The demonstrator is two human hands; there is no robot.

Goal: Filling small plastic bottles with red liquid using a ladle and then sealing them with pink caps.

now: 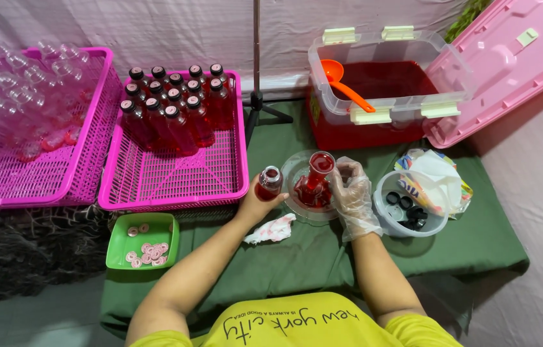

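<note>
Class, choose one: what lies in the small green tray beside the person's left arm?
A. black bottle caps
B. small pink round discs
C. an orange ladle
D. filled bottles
B: the green tray holds small pink round discs; the black caps sit in the clear round tub on the right.

A pink basket [175, 180] is sitting on the green cloth [477, 244], holding capped bottles of red liquid [172, 106] crowded at its far end. Beside it, to the left, a second pink basket [85, 173] is holding clear empty bottles [14, 96]. Near the first basket's front edge, a small green tray [117, 247] is holding pinkish round seals. A clear tub of red liquid [384, 83] is standing at the back — an orange ladle [345, 83] resting inside — with its pink lid [509, 64] leaning alongside. A round clear container [387, 222] is holding black caps, a crumpled bag just behind it.
</note>
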